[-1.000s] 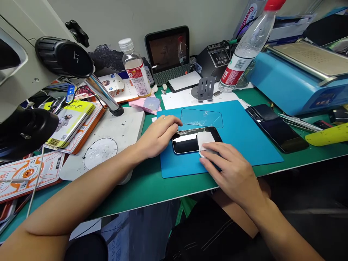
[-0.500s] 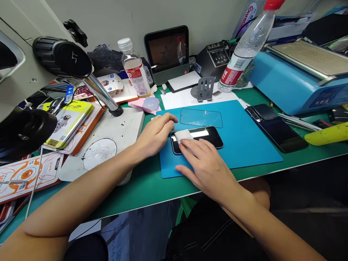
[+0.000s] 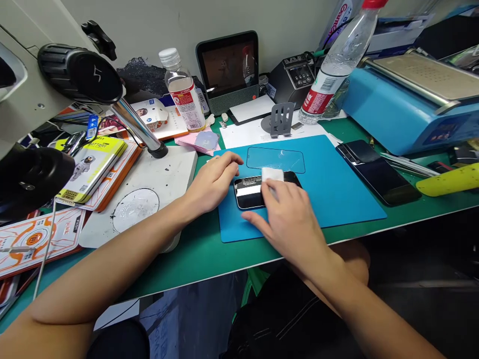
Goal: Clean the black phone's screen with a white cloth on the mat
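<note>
A black smartphone (image 3: 249, 199) lies face up on the blue mat (image 3: 337, 199), a bright reflection across its glass. Pressed onto its screen is a folded white wipe (image 3: 272, 174), held under the fingertips of my right hand (image 3: 290, 214), with the thumb spread out toward the near side. My left hand (image 3: 215, 180) rests beside the phone's left end, fingers curled together; what they hold, if anything, is hidden. Just beyond the phone, a clear screen protector (image 3: 276, 160) with a black border lies on the mat, with crack-like lines at its right part.
A second dark phone (image 3: 379, 174) lies right of the mat, near a blue machine (image 3: 396, 109). Behind stand a plastic bottle (image 3: 329, 75), a grey phone stand (image 3: 282, 119) and a smart display (image 3: 229, 70). At left are a microscope base (image 3: 175, 172) and boxes (image 3: 92, 169).
My right hand has slid the white wipe rightward across the phone's screen, uncovering the left part. My left hand stays in about the same place. The view has shifted slightly.
</note>
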Tool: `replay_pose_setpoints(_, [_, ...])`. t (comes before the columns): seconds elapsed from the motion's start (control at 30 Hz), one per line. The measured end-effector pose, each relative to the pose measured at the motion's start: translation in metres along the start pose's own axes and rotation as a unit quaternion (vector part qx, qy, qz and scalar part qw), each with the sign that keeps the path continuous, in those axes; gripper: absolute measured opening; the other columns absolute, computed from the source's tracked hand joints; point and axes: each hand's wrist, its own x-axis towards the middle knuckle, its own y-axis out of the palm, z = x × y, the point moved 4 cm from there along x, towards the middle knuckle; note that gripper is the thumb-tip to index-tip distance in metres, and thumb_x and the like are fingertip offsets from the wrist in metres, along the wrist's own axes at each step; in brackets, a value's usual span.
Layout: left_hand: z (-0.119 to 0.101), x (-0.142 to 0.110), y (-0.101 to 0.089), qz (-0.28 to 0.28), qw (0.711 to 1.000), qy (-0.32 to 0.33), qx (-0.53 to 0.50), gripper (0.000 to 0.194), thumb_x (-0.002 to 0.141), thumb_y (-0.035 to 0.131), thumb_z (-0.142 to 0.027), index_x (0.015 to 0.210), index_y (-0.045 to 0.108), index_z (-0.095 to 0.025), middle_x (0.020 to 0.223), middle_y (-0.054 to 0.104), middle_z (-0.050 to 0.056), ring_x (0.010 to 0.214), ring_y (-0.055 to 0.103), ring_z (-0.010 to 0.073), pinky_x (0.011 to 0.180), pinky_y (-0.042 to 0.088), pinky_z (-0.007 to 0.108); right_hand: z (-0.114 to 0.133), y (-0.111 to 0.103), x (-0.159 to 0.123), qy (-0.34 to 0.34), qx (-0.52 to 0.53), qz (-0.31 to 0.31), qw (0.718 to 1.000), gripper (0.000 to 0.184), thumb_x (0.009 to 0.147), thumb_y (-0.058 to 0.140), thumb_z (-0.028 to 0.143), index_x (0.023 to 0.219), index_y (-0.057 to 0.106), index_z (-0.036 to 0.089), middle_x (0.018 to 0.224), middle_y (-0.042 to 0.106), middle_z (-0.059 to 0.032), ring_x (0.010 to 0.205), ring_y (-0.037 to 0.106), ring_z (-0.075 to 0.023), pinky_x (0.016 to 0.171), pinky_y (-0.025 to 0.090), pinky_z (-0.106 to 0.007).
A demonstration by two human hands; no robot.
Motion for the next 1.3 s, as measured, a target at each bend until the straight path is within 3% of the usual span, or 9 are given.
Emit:
replay_pose_setpoints(0.13, [0.0, -0.001, 0.0, -0.006, 1.0, 0.003, -0.015, 0.027, 0.1, 0.037, -0.032, 0.107, 0.061, -0.022, 0.095, 0.068, 0.004, 0.1, 0.06, 0.0235, 0.094, 0.044, 0.041, 0.04, 0.008, 0.016, -0.035, 0.074, 0.025, 0.996, 0.084, 0.096, 0.043, 0.072, 0.137, 0.058, 0.0, 0.129, 0.067, -0.025, 0.117, 0.059, -0.0364, 0.102, 0.044, -0.05])
replay_pose_setpoints(0.27, [0.002, -0.001, -0.001, -0.004, 1.0, -0.003, -0.015, 0.027, 0.101, 0.037, -0.033, 0.109, 0.061, -0.022, 0.096, 0.069, 0.004, 0.101, 0.061, 0.0234, 0.094, 0.045, 0.041, 0.043, 0.007, 0.016, -0.09, 0.121, 0.049, 0.987, 0.072, 0.101, 0.039, 0.065, 0.14, 0.057, 0.008, 0.144, 0.063, -0.0201, 0.135, 0.054, -0.0303, 0.112, 0.037, -0.048])
replay_pose_setpoints(0.37, [0.002, -0.001, 0.0, 0.002, 1.0, -0.004, -0.004, 0.029, 0.102, 0.036, -0.034, 0.11, 0.061, -0.022, 0.098, 0.069, 0.004, 0.102, 0.061, 0.0239, 0.095, 0.045, 0.042, 0.019, 0.001, 0.004, -0.092, 0.105, 0.051, 0.989, 0.065, 0.105, 0.039, 0.058, 0.147, 0.052, 0.011, 0.155, 0.056, -0.016, 0.143, 0.049, -0.0269, 0.115, 0.035, -0.049])
replay_pose_setpoints(0.53, [0.0, 0.0, 0.003, 0.045, 0.997, 0.009, 0.062, 0.031, 0.104, 0.036, -0.038, 0.107, 0.063, -0.023, 0.106, 0.07, 0.004, 0.105, 0.06, 0.0253, 0.093, 0.045, 0.042, -0.045, -0.007, -0.019, 0.006, 0.031, 0.028, 0.999, 0.066, 0.107, 0.032, 0.058, 0.149, 0.05, 0.012, 0.157, 0.052, -0.0177, 0.145, 0.05, -0.0324, 0.116, 0.032, -0.063])
replay_pose_setpoints(0.67, [-0.002, -0.002, 0.009, 0.093, 0.99, 0.036, 0.1, 0.035, 0.1, 0.047, -0.048, 0.117, 0.062, -0.022, 0.109, 0.068, 0.007, 0.105, 0.059, 0.027, 0.091, 0.048, 0.042, -0.065, -0.005, -0.018, 0.039, 0.025, 0.06, 0.997, 0.074, 0.105, 0.027, 0.063, 0.155, 0.043, 0.01, 0.162, 0.045, -0.0176, 0.152, 0.04, -0.0351, 0.119, 0.027, -0.07])
replay_pose_setpoints(0.83, [-0.001, -0.003, 0.012, 0.093, 0.99, 0.044, 0.1, 0.047, 0.09, 0.064, -0.048, 0.127, 0.055, -0.021, 0.118, 0.066, 0.01, 0.106, 0.06, 0.0285, 0.089, 0.05, 0.043, -0.044, 0.0, 0.0, 0.037, 0.019, 0.067, 0.997, 0.091, 0.101, 0.024, 0.071, 0.156, 0.038, 0.0, 0.16, 0.043, -0.0268, 0.154, 0.034, -0.04, 0.121, 0.025, -0.071])
replay_pose_setpoints(1.0, [0.0, -0.002, 0.006, 0.032, 0.999, 0.022, 0.035, 0.027, 0.096, 0.045, -0.03, 0.12, 0.054, -0.021, 0.118, 0.066, 0.008, 0.108, 0.059, 0.025, 0.097, 0.048, 0.044, 0.005, 0.009, 0.012, -0.035, 0.057, 0.061, 0.996, 0.1, 0.095, 0.035, 0.078, 0.154, 0.042, -0.002, 0.159, 0.043, -0.0309, 0.152, 0.037, -0.0396, 0.124, 0.03, -0.059])
replay_pose_setpoints(1.13, [0.001, -0.001, 0.002, -0.004, 1.0, 0.019, -0.006, 0.025, 0.096, 0.041, -0.026, 0.117, 0.054, -0.021, 0.117, 0.065, 0.007, 0.113, 0.058, 0.0236, 0.101, 0.045, 0.043, 0.034, 0.015, 0.018, -0.087, 0.105, 0.073, 0.988, 0.103, 0.094, 0.039, 0.078, 0.153, 0.041, -0.006, 0.16, 0.041, -0.0303, 0.154, 0.035, -0.0373, 0.127, 0.029, -0.051])
replay_pose_setpoints(1.3, [0.003, -0.001, 0.001, -0.003, 1.0, 0.016, -0.013, 0.026, 0.097, 0.041, -0.029, 0.118, 0.055, -0.02, 0.115, 0.065, 0.007, 0.113, 0.058, 0.0243, 0.102, 0.044, 0.044, 0.015, 0.011, 0.01, -0.116, 0.092, 0.089, 0.985, 0.101, 0.096, 0.036, 0.076, 0.154, 0.041, -0.006, 0.162, 0.038, -0.0278, 0.154, 0.035, -0.037, 0.126, 0.03, -0.053])
